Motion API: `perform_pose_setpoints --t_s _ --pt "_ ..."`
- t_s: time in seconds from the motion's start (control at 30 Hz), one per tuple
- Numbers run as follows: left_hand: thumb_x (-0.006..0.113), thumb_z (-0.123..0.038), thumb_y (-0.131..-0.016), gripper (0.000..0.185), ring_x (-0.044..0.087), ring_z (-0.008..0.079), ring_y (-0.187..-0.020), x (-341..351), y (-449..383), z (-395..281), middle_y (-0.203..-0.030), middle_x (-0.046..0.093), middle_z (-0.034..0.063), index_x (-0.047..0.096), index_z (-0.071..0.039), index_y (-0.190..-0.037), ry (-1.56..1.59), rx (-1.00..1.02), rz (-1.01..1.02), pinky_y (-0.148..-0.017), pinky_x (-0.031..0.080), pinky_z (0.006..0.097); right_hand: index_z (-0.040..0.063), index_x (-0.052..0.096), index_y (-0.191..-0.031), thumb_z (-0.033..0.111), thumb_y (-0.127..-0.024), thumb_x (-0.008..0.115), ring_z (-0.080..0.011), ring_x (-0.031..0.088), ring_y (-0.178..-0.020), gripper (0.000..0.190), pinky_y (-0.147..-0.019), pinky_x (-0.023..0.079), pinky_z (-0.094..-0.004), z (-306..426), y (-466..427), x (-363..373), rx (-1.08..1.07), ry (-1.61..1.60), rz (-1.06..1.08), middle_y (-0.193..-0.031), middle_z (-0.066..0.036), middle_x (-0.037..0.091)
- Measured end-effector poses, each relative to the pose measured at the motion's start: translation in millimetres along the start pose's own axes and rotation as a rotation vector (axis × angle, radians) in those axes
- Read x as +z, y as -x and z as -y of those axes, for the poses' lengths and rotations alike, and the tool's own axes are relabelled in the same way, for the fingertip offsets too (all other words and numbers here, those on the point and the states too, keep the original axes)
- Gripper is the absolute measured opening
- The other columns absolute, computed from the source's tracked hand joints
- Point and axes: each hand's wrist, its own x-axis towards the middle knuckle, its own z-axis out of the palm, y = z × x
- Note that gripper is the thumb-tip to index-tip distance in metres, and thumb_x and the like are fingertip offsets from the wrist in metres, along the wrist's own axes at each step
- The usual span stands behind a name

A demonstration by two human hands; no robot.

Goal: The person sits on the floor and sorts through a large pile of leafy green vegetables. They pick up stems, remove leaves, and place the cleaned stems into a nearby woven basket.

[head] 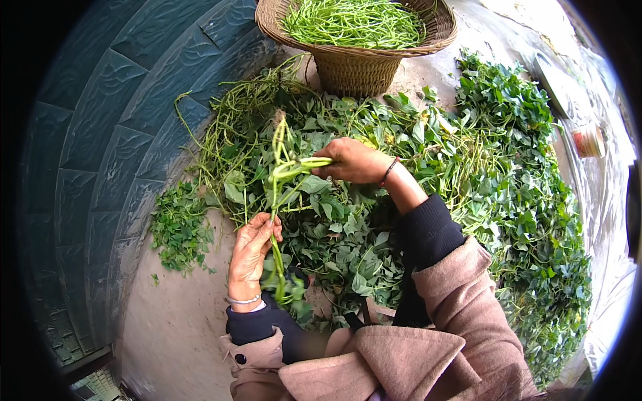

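Note:
My left hand (256, 244) pinches a leafy green vine (275, 200) between thumb and fingers; its leaves hang down below the hand. My right hand (351, 161), higher up and to the right, grips several pale green stems (301, 164) whose ends point left. The stems cross the vine, and a brownish root end sticks up above them. Under both hands spreads a large heap of cut leafy vines (351, 240). Beyond the heap stands a wicker basket (357, 72) filled with bare green stems (353, 22).
A small pile of leaves (180, 228) lies on the concrete floor (170, 321) at the left, beside a dark tiled wall (105, 130). More leafy vines (531, 230) bank up at the right. Near plastic sheeting (609, 200) sits a small tub (588, 141).

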Motion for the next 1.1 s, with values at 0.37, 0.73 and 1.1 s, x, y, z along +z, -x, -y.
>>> perform_pose_setpoints --t_s 0.37,0.73,1.1 --pt "0.045 -0.012 -0.099 0.014 0.047 0.0148 -0.076 -53 10 -16 -0.088 0.048 0.0069 0.049 0.001 -0.105 0.835 0.214 -0.248 -0.069 0.046 0.0264 0.006 0.062 -0.09 0.024 -0.095 0.056 -0.013 0.057 -0.056 0.02 -0.053 0.045 -0.0299 -26 16 -28 0.354 -0.434 -0.532 -0.065 -0.002 0.062" --pt "0.044 -0.008 -0.099 0.021 0.05 0.0184 -0.086 -32 -5 -6 -0.105 0.047 0.0162 0.049 0.008 -0.111 0.924 0.199 -0.124 -0.078 0.052 0.0276 0.005 0.069 -0.095 0.016 -0.089 0.065 -0.0048 0.049 -0.058 0.013 -0.053 0.042 -0.0227 39 -12 102 0.261 -1.013 0.007 -0.067 0.004 0.06" --pt "0.054 -0.02 -0.097 0.034 0.058 0.0122 -0.091 -6 -4 -10 -0.108 0.06 0.0041 0.054 -0.002 -0.126 0.098 0.269 -0.34 -0.079 0.049 0.0255 0.003 0.071 -0.092 0.015 -0.089 0.066 -0.0047 0.048 -0.056 0.014 -0.052 0.039 -0.0211 55 -5 102 0.227 -1.037 0.214 -0.067 0.003 0.063"
